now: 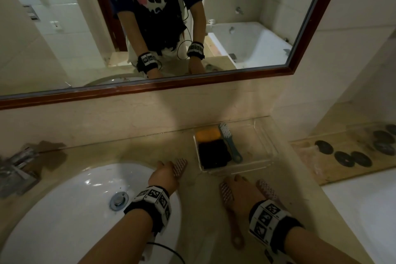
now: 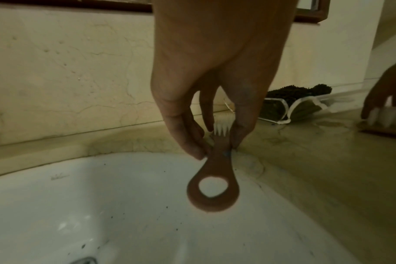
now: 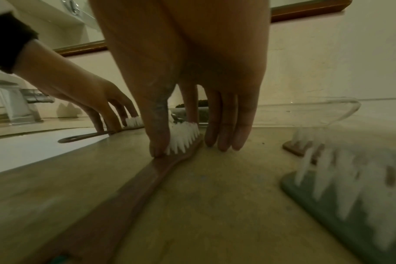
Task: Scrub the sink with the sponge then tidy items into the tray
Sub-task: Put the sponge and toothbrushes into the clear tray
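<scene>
The white sink (image 1: 64,210) is at the left. My left hand (image 1: 169,165) pinches the handle of a brown brush (image 1: 180,166) at the sink's right rim; in the left wrist view the brown brush's (image 2: 213,189) looped end hangs below the thumb and fingers (image 2: 217,148). My right hand (image 1: 242,186) hovers over a second brown brush (image 1: 227,195) lying flat on the counter. Its thumb touches that second brush's (image 3: 170,164) neck, and the straight fingers (image 3: 224,141) stand on the counter on the other side. The clear tray (image 1: 257,167) holds an orange sponge (image 1: 207,134), a black cloth (image 1: 214,153) and a green brush (image 1: 231,146).
More brushes lie right of my right hand: a green-backed one (image 3: 350,196) and a brown one (image 3: 294,148). The faucet (image 1: 19,169) stands at the far left, the drain (image 1: 119,199) in the basin. A wooden board with dark round stones (image 1: 351,156) is at the right, and a mirror (image 1: 150,28) hangs above.
</scene>
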### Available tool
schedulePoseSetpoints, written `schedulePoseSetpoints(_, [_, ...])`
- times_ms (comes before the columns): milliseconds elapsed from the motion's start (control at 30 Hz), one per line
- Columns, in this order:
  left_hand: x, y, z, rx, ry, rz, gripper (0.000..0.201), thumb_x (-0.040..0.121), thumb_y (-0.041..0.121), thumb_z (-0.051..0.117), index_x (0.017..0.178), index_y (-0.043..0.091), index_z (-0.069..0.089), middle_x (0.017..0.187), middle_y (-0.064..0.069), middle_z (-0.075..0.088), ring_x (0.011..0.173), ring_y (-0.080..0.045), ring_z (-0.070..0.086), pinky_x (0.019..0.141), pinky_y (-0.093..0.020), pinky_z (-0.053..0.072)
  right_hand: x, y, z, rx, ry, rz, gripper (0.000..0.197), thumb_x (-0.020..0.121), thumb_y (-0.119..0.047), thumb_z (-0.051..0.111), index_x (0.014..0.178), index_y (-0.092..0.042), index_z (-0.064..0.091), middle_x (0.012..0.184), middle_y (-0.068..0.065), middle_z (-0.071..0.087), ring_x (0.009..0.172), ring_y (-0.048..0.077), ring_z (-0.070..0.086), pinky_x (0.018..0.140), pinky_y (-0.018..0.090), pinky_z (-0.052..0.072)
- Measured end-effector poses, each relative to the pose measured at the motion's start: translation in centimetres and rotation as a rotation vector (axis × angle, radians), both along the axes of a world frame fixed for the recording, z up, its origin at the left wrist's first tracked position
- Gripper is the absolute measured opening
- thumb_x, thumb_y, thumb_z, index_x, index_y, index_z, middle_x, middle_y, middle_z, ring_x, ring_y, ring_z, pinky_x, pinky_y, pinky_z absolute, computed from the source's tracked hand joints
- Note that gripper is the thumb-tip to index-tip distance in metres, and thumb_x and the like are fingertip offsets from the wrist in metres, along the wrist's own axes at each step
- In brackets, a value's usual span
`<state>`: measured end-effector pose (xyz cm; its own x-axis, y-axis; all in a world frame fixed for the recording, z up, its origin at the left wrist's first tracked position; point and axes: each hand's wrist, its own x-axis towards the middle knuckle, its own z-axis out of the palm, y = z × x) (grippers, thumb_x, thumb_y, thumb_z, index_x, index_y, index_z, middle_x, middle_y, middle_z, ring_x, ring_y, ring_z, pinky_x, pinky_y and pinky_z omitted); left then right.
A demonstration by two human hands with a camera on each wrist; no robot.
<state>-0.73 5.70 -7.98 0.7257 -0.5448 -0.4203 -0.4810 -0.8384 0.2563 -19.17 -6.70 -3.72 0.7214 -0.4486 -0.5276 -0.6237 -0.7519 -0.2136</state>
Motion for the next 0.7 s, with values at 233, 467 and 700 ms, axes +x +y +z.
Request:
schedulePoseSetpoints(233, [-0.5, 0.6, 0.9, -0.156, 0.052, 0.079, 0.04, 0.092, 0.022, 0.054, 0.13, 0.013, 0.047, 0.124, -0.017, 0.057, 0.112, -0.034, 0.06, 0.096, -0.037, 0.049, 0.4, 0.8, 1.1, 0.152, -0.132, -0.034, 0.056, 0.097, -0.031, 0.044, 0.147, -0.017, 0.023, 0.149, 0.011, 0.036, 0.136, 0.025, 0.037, 0.113, 0.032, 0.029])
schedulePoseSetpoints(467, [-0.4, 1.8, 2.9, -0.232, 0.088, 0.088, 0.053, 0.09, 0.022, 0.058, 0.14, 0.021, 0.039, 0.111, -0.01, 0.07, 0.106, -0.025, 0.065, 0.091, -0.035, 0.052, 0.5, 0.1, 1.4, 0.289, -0.331, -0.157, 0.063, 0.088, -0.02, 0.062, 0.143, -0.021, 0.031, 0.138, 0.007, 0.05, 0.124, 0.025, 0.051, 0.098, 0.028, 0.042])
schedulePoseSetpoints(700, [1.6, -0.6, 6.8, -0.616, 0.192, 0.185, 0.061, 0.083, -0.002, 0.063, 0.138, 0.012, 0.041, 0.085, -0.01, 0.062, 0.081, -0.03, 0.064, 0.077, -0.041, 0.058, 1.4, -4.2, 3.6, 0.265, -0.578, -0.166, 0.05, 0.083, -0.005, 0.066, 0.127, -0.018, 0.047, 0.107, -0.001, 0.053, 0.097, 0.016, 0.058, 0.055, 0.002, 0.047])
